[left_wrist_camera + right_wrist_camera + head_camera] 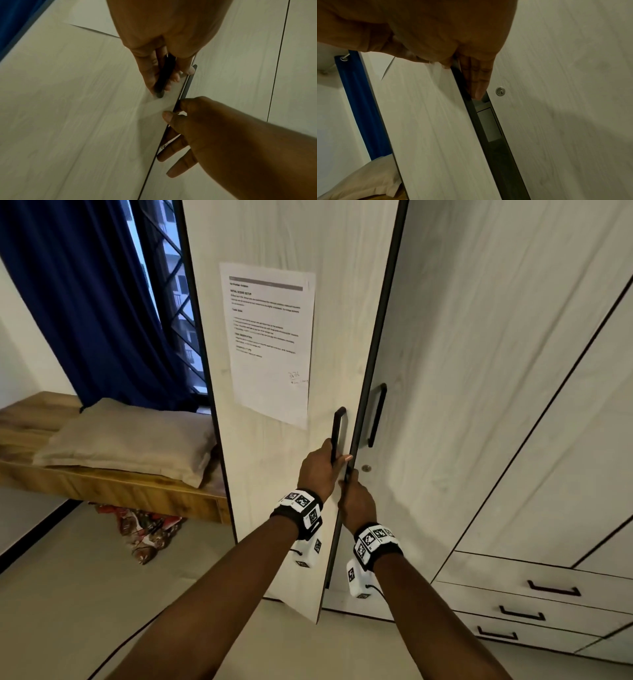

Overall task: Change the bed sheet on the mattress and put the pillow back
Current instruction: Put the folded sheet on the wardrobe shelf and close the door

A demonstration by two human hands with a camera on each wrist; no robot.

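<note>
Gripping the door handle (337, 436) with my left hand (317, 470), right hand (356, 501) clasping the door (274, 467) edge. Sheet (270, 340) print mostly blurred, perhaps "TASK". Pillow (126, 436) lies well left.

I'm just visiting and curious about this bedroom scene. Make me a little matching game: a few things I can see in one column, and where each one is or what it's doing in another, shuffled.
Things:
1. pillow
2. sheet of paper
3. left hand
4. patterned cloth

Places or states:
A. stuck on the front of the wardrobe door
B. lying on the floor under the wooden bed frame
C. gripping the black door handle
D. resting on the wooden bed frame

Pairs: 1-D, 2-A, 3-C, 4-B
</note>
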